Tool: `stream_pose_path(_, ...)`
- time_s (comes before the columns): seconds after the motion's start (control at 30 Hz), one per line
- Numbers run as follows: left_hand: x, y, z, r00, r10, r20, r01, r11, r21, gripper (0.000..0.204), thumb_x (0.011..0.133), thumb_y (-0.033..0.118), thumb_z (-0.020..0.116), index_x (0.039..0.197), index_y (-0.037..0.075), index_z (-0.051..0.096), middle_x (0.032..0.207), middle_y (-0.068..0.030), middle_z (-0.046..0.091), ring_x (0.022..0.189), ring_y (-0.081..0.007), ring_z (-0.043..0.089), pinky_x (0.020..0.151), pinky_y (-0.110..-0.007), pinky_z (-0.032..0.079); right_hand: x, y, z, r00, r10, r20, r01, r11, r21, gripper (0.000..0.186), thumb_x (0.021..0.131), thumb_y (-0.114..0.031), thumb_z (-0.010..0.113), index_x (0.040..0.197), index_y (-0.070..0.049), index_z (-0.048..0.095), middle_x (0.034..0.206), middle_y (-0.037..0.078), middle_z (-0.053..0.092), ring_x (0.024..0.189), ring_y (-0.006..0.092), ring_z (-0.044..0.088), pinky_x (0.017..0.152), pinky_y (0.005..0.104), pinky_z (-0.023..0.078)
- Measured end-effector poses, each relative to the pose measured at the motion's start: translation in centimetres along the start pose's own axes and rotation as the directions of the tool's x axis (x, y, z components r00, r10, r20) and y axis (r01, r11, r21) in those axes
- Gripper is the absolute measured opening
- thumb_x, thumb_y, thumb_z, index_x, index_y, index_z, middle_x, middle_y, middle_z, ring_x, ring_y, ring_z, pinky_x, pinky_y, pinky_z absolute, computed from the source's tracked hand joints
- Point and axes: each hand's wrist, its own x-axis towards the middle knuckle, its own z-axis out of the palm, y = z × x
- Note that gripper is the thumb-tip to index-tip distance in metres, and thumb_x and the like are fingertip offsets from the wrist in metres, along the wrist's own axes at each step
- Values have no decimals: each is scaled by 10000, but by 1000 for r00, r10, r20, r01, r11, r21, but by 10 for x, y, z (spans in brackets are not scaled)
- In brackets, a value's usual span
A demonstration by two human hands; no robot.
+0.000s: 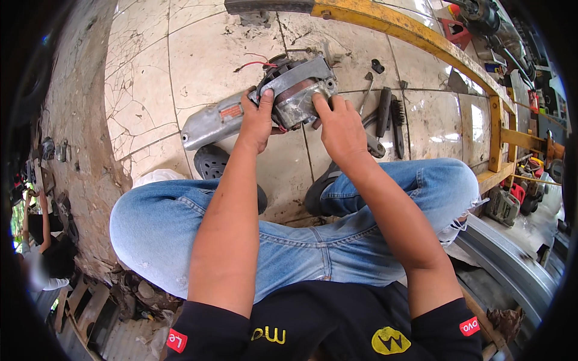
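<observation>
A grey metal engine casing (211,125), long on its left and bulky on its right, is held above the tiled floor in front of me. Red wires (256,62) stick out past its dark round part. My left hand (257,120) grips the middle of the casing, thumb on top and the other fingers mostly hidden behind its edge. At the lower right of the casing, my right hand (343,127) is closed against the squarish metal block, its fingertips pressing on the face. What lies under that hand is hidden.
Right of my hands lie a black brush (397,125), a black-handled tool (383,113) and a small black part (377,65). A yellow metal frame (421,33) curves along the far right. My shoes and bent knees flank the work. Another person (45,265) is at far left.
</observation>
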Motion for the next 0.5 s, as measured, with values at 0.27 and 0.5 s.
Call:
stream_pose_path(0.27,-1,2,3,1000,-3,-7,3,1000,6,690,949,537,570,1402,119,260,1367,-194,429,1148,-333,553,643,-480,616,3,-5,-13,999,-15,45,19,996,-89,481,832,-63,570,1307,-146,575,1008,107,573,965,293,572,796,404,499)
stream_pose_path(0.5,-1,3,4,999,47,-24,-47,999,4,749,968,472,574,1454,77,164,1297,-223,457,1013,-296,616,557,-409,614,10,-15,-16,993,9,117,14,981,-195,489,840,-91,586,1329,-97,579,1024,95,585,979,277,580,802,384,509)
